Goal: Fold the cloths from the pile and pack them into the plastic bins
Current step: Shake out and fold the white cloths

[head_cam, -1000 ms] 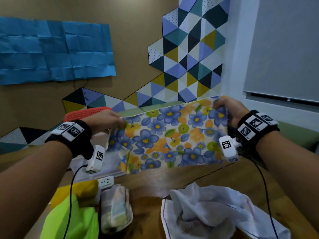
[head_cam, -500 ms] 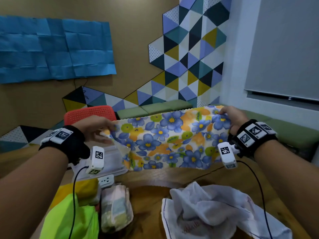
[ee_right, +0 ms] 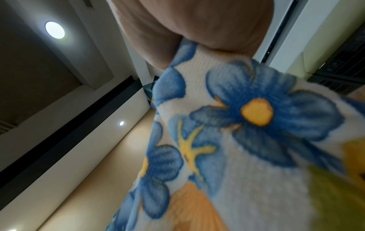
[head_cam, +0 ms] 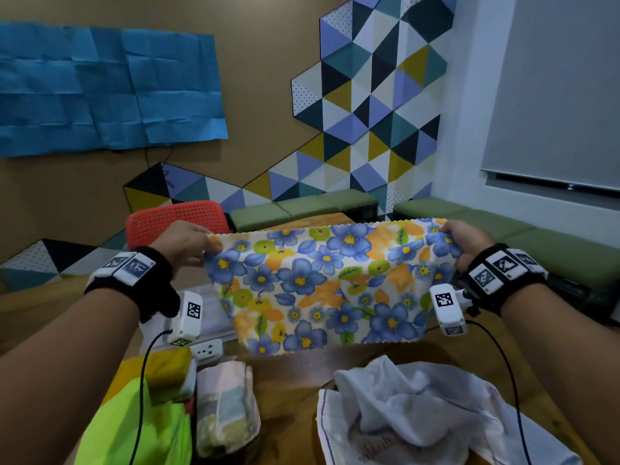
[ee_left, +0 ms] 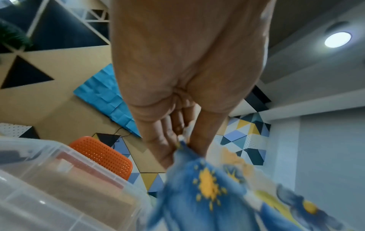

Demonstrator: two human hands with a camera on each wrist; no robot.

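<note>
A floral cloth [head_cam: 322, 283] with blue, orange and green flowers hangs stretched in the air between my hands, above the wooden table [head_cam: 288, 391]. My left hand [head_cam: 188, 241] pinches its upper left corner, seen close in the left wrist view as the floral cloth [ee_left: 209, 190] held between thumb and fingers [ee_left: 168, 140]. My right hand [head_cam: 466, 239] grips the upper right corner; the right wrist view shows the floral cloth [ee_right: 247, 125] running out of my right hand [ee_right: 197, 28]. A clear plastic bin [head_cam: 214, 313] stands behind the cloth at the left, also the clear plastic bin [ee_left: 59, 187].
A crumpled white cloth [head_cam: 419, 411] lies on the table at the front right. At the front left lie a neon green cloth [head_cam: 141, 427], a yellow cloth [head_cam: 161, 367] and a folded pale cloth [head_cam: 224, 404]. A white power strip [head_cam: 208, 350] sits near the bin. A red chair [head_cam: 174, 219] stands behind.
My hands have moved apart and pulled the floral cloth out wide and flat; its bunched left side has opened up.
</note>
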